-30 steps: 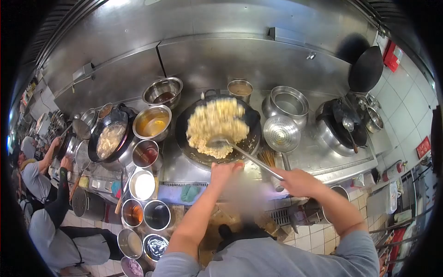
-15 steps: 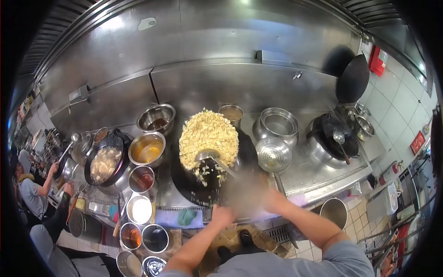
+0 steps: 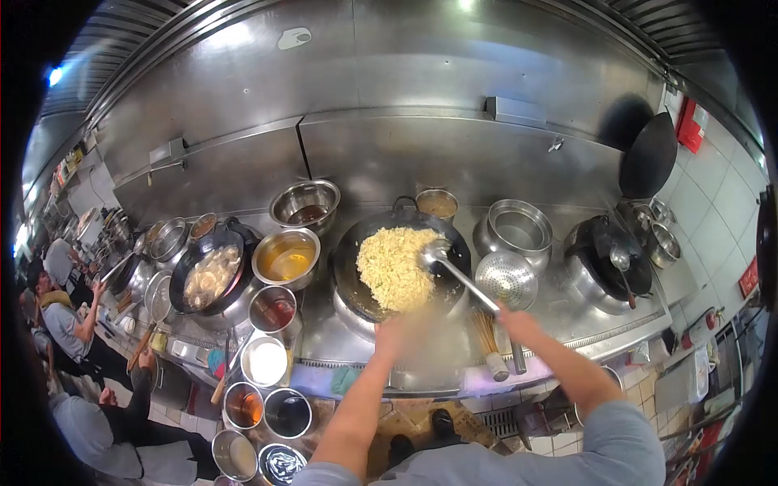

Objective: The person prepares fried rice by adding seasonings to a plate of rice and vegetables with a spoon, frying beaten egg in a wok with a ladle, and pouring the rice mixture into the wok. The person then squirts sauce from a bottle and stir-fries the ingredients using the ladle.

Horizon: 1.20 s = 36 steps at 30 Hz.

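Observation:
In the centre a black wok point(image 3: 348, 279) holds a mound of yellow fried rice point(image 3: 397, 267). My right hand point(image 3: 519, 326) is closed on the handle of a metal ladle point(image 3: 438, 253), whose bowl rests at the right side of the rice. My left hand point(image 3: 393, 336) is at the near edge of the wok. A blur covers part of it, and its fingers and what they hold cannot be made out.
Left stand bowls of sauce point(image 3: 288, 257), small containers point(image 3: 264, 361) and another wok with food point(image 3: 212, 275). Right are a strainer point(image 3: 506, 281), a steel pot point(image 3: 519, 231), a bamboo brush point(image 3: 489, 344) and a further wok point(image 3: 608, 259). Co-workers point(image 3: 69, 324) stand far left.
The rice, spread high over the wok's far side half a second ago, now lies gathered inside it. The ladle has moved to the rice's right side. The view has shifted slightly.

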Each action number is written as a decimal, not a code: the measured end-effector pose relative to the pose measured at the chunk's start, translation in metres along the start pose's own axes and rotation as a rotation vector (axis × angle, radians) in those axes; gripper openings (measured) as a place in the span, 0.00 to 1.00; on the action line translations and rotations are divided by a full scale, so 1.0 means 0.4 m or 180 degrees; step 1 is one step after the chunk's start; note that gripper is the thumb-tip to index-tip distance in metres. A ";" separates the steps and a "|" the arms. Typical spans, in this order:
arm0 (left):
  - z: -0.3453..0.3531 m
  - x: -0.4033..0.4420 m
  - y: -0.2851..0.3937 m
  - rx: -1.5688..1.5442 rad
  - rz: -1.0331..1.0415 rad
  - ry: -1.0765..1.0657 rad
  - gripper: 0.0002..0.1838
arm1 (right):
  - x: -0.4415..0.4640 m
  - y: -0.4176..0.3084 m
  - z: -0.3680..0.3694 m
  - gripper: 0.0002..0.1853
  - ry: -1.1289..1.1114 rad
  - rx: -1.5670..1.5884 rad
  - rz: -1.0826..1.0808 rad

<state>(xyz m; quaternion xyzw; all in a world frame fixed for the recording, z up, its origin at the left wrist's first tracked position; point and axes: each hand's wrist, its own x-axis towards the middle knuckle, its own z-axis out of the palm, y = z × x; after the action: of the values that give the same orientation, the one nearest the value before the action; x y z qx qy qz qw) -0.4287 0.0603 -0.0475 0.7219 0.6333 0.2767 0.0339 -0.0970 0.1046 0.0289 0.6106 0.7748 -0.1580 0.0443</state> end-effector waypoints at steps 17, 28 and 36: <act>-0.058 0.040 -0.020 -0.0008 0.0271 -0.1000 0.23 | 0.036 -0.236 -0.057 0.21 0.0229 0.0969 -0.0168; 0.000 0.027 0.010 -0.0169 0.0252 -0.0257 0.20 | -0.266 -0.172 -0.078 0.30 -0.0233 0.0649 -0.0604; -0.388 -0.016 0.286 -0.0327 0.0480 -0.0262 0.20 | -0.581 -0.143 -0.555 0.34 -0.1319 0.0233 -0.0545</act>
<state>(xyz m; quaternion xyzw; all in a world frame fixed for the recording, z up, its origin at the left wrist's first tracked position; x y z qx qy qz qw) -0.3951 -0.0149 0.1271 0.7756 0.5603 0.2807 0.0759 -0.0663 -0.0572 0.3108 0.4983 0.7919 -0.3113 0.1667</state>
